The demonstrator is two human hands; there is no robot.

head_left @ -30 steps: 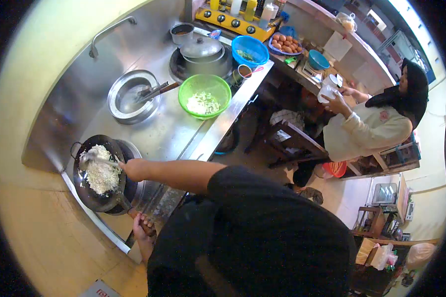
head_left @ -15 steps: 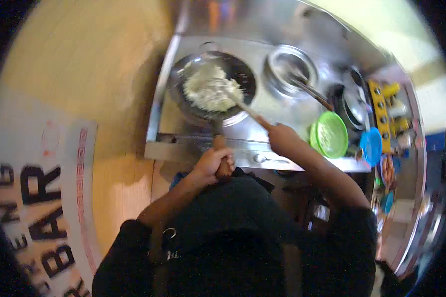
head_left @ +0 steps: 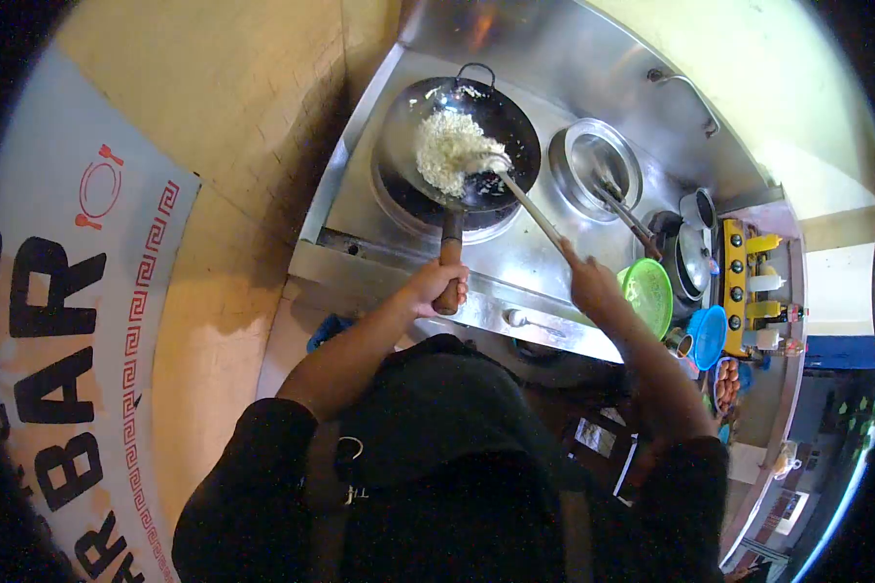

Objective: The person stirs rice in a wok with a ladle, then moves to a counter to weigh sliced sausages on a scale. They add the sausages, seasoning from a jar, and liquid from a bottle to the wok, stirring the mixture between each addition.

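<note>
The step in hand looks like stir-frying: the rice [head_left: 447, 151] lies heaped in the black wok [head_left: 410, 189] on the burner of the steel desk [head_left: 540, 262]; the left hand [head_left: 440, 285] is closed around the wok's wooden handle [head_left: 450, 248]; the right hand [head_left: 593, 287] grips the long ladle [head_left: 535, 209], its head at the edge of the rice; a green bowl [head_left: 648, 296] sits just beside that hand; turning the heap would call for a steady wok and a scoop under the rice.
</note>
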